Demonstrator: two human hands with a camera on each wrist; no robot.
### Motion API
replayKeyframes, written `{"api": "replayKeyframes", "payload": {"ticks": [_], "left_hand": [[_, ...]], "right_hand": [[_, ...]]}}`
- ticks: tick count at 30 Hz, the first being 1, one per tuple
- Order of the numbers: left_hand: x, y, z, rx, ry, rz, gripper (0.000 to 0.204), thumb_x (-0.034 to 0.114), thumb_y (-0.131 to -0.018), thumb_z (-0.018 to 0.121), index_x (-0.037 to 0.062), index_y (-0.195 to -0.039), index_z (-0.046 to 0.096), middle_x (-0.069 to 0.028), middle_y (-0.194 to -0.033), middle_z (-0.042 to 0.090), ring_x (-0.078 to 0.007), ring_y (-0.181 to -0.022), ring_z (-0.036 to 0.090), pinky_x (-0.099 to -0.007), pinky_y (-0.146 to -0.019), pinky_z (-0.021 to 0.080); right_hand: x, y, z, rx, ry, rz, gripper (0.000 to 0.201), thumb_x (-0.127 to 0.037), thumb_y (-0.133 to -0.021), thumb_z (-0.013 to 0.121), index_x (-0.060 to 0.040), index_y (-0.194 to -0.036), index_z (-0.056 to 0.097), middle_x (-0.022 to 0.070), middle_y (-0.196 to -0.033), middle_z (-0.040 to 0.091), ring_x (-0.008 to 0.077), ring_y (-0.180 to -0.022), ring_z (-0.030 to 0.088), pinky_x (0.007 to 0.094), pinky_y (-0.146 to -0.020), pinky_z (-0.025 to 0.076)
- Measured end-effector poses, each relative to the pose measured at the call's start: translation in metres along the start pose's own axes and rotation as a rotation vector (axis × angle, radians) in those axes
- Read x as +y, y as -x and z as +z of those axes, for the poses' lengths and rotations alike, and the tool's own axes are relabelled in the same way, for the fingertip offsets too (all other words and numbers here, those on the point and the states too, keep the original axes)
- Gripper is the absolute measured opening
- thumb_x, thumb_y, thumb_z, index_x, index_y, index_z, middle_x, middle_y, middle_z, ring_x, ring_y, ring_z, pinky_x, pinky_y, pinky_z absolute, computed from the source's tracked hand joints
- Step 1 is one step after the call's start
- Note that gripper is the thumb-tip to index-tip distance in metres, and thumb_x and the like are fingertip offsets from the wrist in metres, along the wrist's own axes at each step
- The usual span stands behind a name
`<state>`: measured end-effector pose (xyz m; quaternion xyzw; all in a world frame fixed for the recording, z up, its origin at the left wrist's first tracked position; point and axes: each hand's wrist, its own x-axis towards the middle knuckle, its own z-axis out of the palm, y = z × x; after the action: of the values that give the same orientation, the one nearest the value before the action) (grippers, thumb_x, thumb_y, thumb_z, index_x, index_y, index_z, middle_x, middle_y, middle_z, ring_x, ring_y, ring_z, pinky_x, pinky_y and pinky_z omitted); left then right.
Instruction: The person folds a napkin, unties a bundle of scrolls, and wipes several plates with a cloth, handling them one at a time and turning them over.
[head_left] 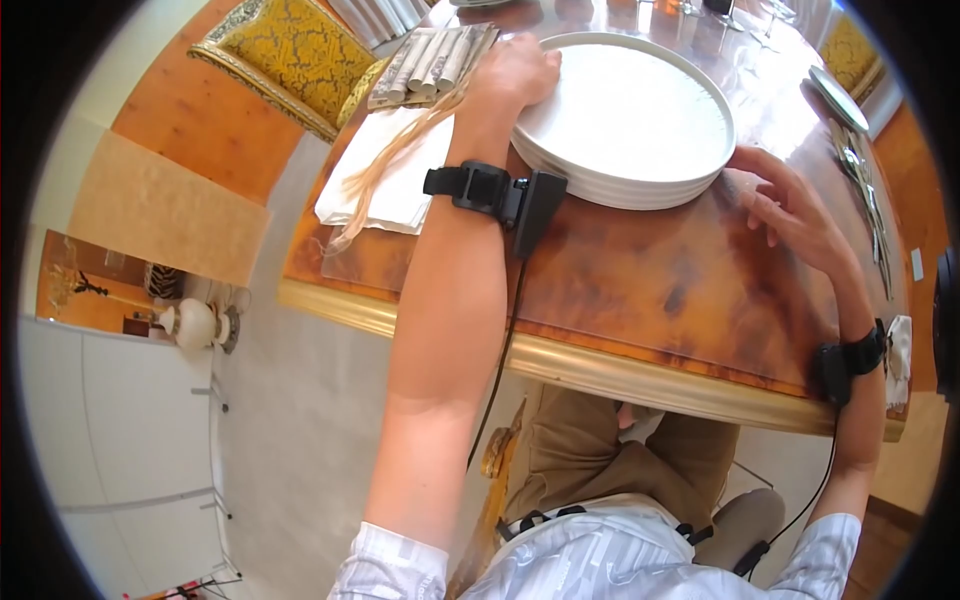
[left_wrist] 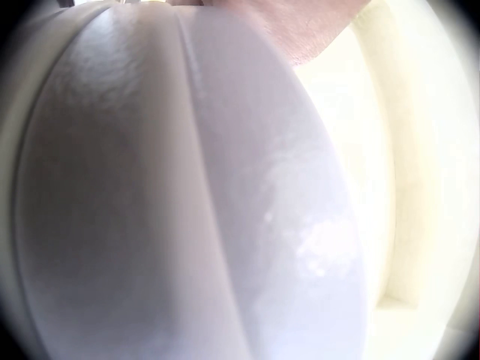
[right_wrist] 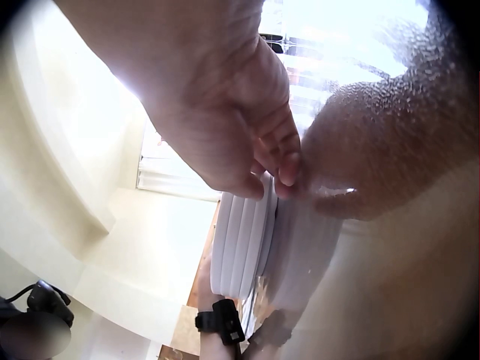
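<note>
A stack of several white plates (head_left: 630, 110) stands on the glossy wooden table (head_left: 620, 270). My left hand (head_left: 513, 72) is at the stack's far left rim, its fingers curled against the edge. In the left wrist view, the plates' pale sides (left_wrist: 262, 195) fill most of the picture, and that hand (left_wrist: 307, 26) shows only at the top; its fingertips are hidden. At the right rim is my right hand (head_left: 795, 210), its fingers loosely bent. In the right wrist view, the thumb and fingertips of the right hand (right_wrist: 240, 120) hang close by the stack's edge.
Left of the stack lie rolled patterned napkins (head_left: 432, 62), a strand of raffia (head_left: 395, 150) and white folded napkins (head_left: 385, 190). Cutlery (head_left: 865, 190) and another plate (head_left: 838, 98) line the right side. Glasses (head_left: 770, 20) stand at the back; a yellow upholstered chair (head_left: 290, 55) is beyond the left edge.
</note>
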<state>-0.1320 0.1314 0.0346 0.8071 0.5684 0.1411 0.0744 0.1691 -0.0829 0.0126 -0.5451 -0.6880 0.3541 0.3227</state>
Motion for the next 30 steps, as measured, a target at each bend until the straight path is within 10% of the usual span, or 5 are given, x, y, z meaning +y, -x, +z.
{"api": "replayKeyframes", "payload": {"ticks": [30], "left_hand": [[-0.003,-0.011,0.015,0.070,0.052,-0.036,0.054,0.045,-0.103,0.056,0.0010,-0.132,0.068,-0.0226,-0.139,0.065,-0.0357,-0.130,0.062,-0.0433,-0.114,0.046]], "right_hand": [[0.002,0.000,-0.001,-0.013,-0.012,0.017,0.054,-0.021,-0.105,0.060,-0.0052,-0.154,0.047,0.0077,-0.150,0.057,0.0049,-0.077,0.057,0.0184,-0.057,0.050]]}}
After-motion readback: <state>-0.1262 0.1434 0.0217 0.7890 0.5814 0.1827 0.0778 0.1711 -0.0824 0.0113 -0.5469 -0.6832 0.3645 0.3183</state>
